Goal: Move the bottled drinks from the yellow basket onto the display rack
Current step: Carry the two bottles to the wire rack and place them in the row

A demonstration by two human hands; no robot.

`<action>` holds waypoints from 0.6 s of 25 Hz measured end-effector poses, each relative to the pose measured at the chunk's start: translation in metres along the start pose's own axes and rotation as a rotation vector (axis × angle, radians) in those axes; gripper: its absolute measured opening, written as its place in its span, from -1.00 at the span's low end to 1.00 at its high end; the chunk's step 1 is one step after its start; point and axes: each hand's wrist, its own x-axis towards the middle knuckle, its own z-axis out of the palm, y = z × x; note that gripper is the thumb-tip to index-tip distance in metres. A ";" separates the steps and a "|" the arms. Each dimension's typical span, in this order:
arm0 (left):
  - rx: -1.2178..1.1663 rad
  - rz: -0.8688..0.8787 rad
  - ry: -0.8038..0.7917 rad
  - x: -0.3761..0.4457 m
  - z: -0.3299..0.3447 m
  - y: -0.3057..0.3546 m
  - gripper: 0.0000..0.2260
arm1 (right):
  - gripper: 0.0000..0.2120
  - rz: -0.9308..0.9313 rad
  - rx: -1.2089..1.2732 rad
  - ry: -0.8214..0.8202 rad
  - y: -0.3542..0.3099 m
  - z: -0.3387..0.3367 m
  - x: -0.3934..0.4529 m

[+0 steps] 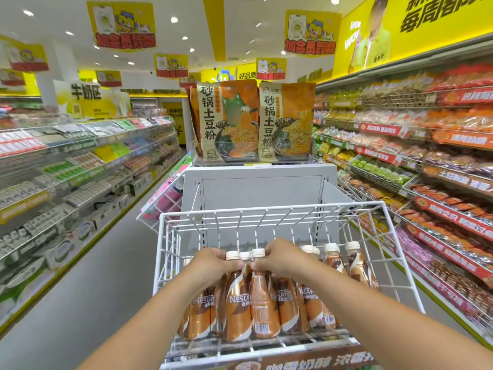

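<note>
This place is a shop, a small supermarket or snack store. Long shelves (80, 166) on the left carry boxed goods, and shelves (426, 156) on the right are full of bagged snacks with red price strips (453, 217) on their edges. Yellow signs (122, 25) with a cartoon figure hang from the ceiling, and a large yellow banner (416, 28) runs along the right wall. A grey aisle floor (106, 263) lies between the shelves. In the middle, two noodle bags (226, 121) stand on a display stand (258, 182), above a white wire rack (280, 217) holding coffee bottles (237, 303).
</note>
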 end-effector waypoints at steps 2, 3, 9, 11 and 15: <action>-0.024 0.016 0.024 0.001 0.003 -0.001 -0.32 | -0.59 -0.005 -0.046 0.023 -0.002 0.001 -0.002; -0.028 0.023 0.029 0.001 0.003 0.000 -0.30 | -0.62 -0.003 -0.053 0.031 -0.002 0.001 -0.002; -0.032 0.110 0.086 -0.007 0.005 -0.003 -0.35 | -0.29 -0.023 -0.009 0.064 -0.004 0.004 -0.012; 0.012 0.161 0.124 -0.011 0.004 -0.003 -0.40 | -0.30 -0.060 0.035 0.091 -0.004 0.004 -0.017; 0.188 0.323 0.192 -0.022 0.002 -0.008 -0.41 | -0.42 -0.159 0.016 0.191 0.001 0.006 -0.034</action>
